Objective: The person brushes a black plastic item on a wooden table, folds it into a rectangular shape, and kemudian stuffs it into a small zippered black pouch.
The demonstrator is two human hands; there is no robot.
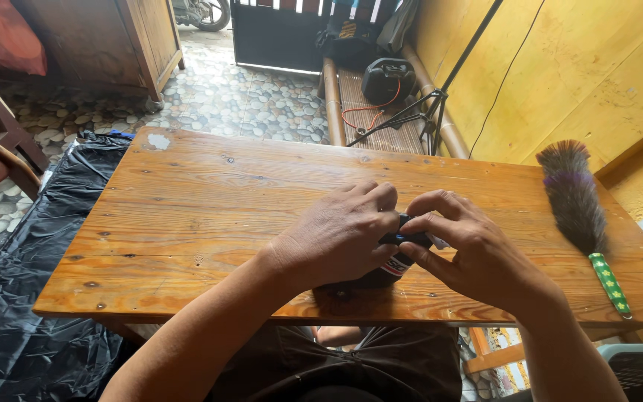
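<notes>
Both hands grip a small black item at the table's near edge: left hand wraps it, right hand's fingers pinch its top (apparently mid-handling). A duster lies untouched, well right.

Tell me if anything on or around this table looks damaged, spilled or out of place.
Little stands out. The wooden table has a pale chipped patch near its far left corner. Both hands, left hand and right hand, hold a small black object; a feather duster lies flat at right.
</notes>
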